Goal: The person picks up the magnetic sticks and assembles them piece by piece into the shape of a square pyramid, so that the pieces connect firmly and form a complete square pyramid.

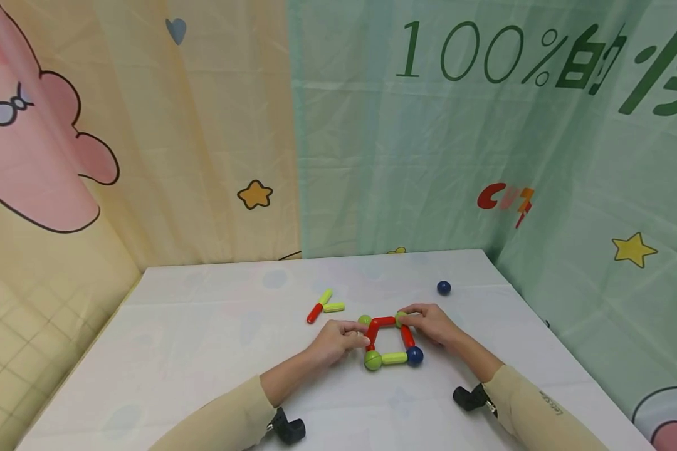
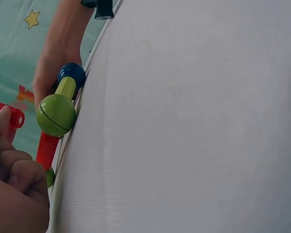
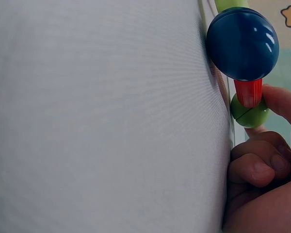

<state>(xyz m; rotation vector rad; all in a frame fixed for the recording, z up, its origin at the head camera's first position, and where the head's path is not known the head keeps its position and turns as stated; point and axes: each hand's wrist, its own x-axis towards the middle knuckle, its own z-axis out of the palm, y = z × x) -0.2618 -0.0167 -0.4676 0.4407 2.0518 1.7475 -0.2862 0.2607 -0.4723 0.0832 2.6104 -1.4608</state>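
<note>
My left hand [image 1: 338, 341] pinches a red rod [image 2: 5, 110] between thumb and fingers, raised above the table at the left side of a ball-and-rod ring. With thumb and fingertips, my right hand [image 1: 431, 322] grips the green ball [image 3: 250, 114] at the ring's far right corner. A red rod [image 1: 408, 336] runs from there to a blue ball [image 1: 414, 356]. The lime rod [image 1: 394, 358] joins that blue ball to the near green ball [image 1: 373, 360]. Another green ball [image 1: 365, 320] sits behind my left fingers, which partly hide how the red rods there meet.
Beyond my left hand lie a loose red rod [image 1: 314, 313] and two lime rods, one of them this lime rod [image 1: 334, 307]. A separate blue ball [image 1: 444, 288] rests toward the back right of the white table [image 1: 203, 351]. Printed curtains [image 1: 406, 156] stand behind the table.
</note>
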